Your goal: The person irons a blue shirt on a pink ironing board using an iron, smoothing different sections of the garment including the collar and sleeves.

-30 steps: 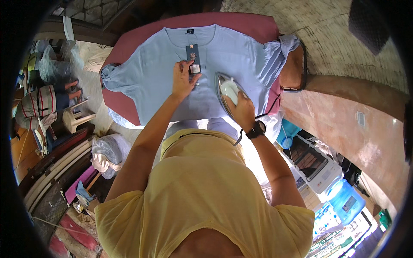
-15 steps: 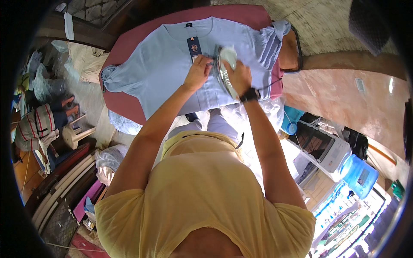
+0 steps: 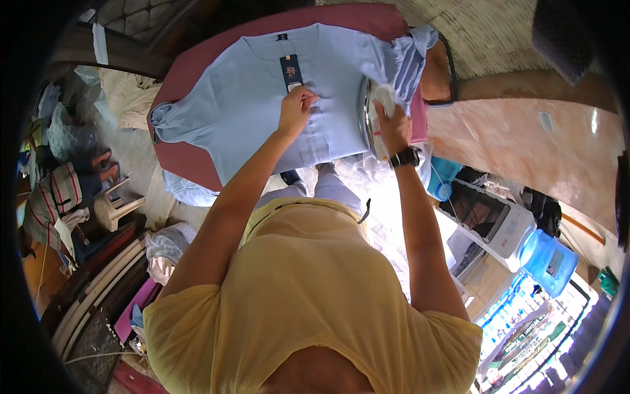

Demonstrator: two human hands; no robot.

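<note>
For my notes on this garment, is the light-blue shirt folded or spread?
Spread: the light-blue shirt lies mostly flat across the maroon surface; only the sleeves look bunched.

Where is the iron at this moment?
In the head view, the iron is right of the dark tag, in the right hand, over the blue shirt.

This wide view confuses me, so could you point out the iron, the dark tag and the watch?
Iron (image 3: 380,98): head view, on its pale top.
Dark tag (image 3: 291,71): head view, mid-face.
Watch (image 3: 405,156): head view, on its dark body.
</note>
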